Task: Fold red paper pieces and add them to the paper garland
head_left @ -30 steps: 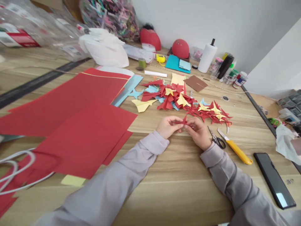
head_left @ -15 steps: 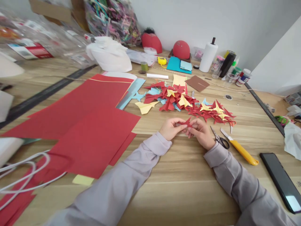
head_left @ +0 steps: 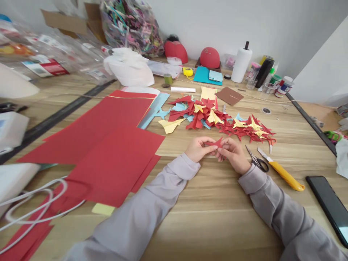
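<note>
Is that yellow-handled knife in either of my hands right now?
No, the yellow-handled knife lies on the table, while the left hand and right hand pinch a small piece of red paper.

A plain, pale grey wall point(head_left: 206, 25) rises behind the worktop point(head_left: 212, 228). At the right, a whiter panel point(head_left: 323, 63) meets it along a slanting edge. The worktop is light brown, with wood grain in long streaks running mainly from side to side. A black strip point(head_left: 81, 103) crosses its left part obliquely; a narrower dark strip point(head_left: 312, 123) borders it at right, with a tan surface point(head_left: 310, 103) beyond. Light is soft and diffuse, shadows faint.
</note>
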`<state>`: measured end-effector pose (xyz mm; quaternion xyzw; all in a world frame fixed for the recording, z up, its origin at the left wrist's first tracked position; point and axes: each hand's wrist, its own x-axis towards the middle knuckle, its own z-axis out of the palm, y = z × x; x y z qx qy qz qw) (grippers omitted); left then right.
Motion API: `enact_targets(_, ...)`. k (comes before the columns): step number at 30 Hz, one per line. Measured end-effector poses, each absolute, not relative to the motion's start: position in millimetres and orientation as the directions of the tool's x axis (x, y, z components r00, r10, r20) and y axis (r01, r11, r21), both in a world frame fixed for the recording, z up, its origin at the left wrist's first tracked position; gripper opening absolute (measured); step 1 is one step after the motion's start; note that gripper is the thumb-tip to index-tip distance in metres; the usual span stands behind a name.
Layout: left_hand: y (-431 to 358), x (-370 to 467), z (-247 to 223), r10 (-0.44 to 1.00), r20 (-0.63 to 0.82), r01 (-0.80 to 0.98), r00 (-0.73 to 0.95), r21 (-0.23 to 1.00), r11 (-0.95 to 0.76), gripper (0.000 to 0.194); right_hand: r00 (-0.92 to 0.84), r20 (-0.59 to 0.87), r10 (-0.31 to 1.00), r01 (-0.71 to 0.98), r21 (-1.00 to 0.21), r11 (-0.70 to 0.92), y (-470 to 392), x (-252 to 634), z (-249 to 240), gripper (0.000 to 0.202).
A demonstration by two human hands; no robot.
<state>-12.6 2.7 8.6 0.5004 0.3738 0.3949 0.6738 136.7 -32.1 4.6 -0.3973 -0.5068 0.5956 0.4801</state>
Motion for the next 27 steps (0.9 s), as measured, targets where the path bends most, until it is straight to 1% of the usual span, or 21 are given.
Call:
enact_targets(6, 3.6, -11.8, 5.4, 0.897, -0.126, -0.181, 0.423, 0.958, 0.220, 0.034, -0.147, -0.001, 0.989, -0.207, -0.978, -0.031, -30.0, 138.1, 2.1, 0.023)
enact_targets(12, 2.3, -10.2, 5.7, 0.902, -0.105, -0.183, 0.420, 0.963, 0.197, 0.034, -0.173, 0.027, 0.985, -0.191, -0.982, -0.007, -31.7, 136.3, 2.8, 0.022)
enact_targets(18, 1.4, -9.4, 6.6, 0.929, -0.085, -0.192, 0.359, 0.968, 0.163, 0.033, -0.177, 0.021, 0.984, -0.189, -0.982, -0.013, -31.5, 135.1, 2.5, 0.023)
enact_targets(22, 2.8, -10.2, 5.8, 0.927, -0.120, -0.208, 0.356, 0.957, 0.203, 0.029, -0.118, 0.013, 0.993, -0.216, -0.976, -0.013, -30.9, 133.6, 1.2, 0.018)
enact_targets(27, 4.7, -10.9, 3.7, 0.908, -0.148, -0.230, 0.392, 0.940, 0.253, 0.025, -0.068, 0.005, 0.998, -0.237, -0.972, -0.011, -30.8, 133.5, -1.0, 0.013)
